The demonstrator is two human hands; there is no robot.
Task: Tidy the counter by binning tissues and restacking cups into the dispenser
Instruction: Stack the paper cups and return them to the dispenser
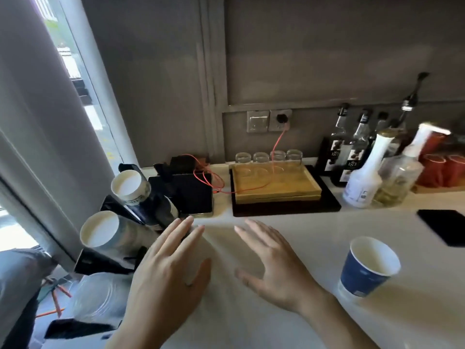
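A blue paper cup stands upright on the white counter at the right. At the counter's left end the black cup dispenser holds stacks of paper cups lying sideways, one stack at the top and one lower; a stack of clear plastic cups lies below them. My left hand hovers open beside the dispenser, fingers spread. My right hand is open over the counter's middle, left of the blue cup and not touching it. No tissue is visible.
A wooden tray on a black tray with several glasses sits at the back. Syrup bottles and red cups stand at the right. A black pad lies near the right edge. An orange cable runs from the wall socket.
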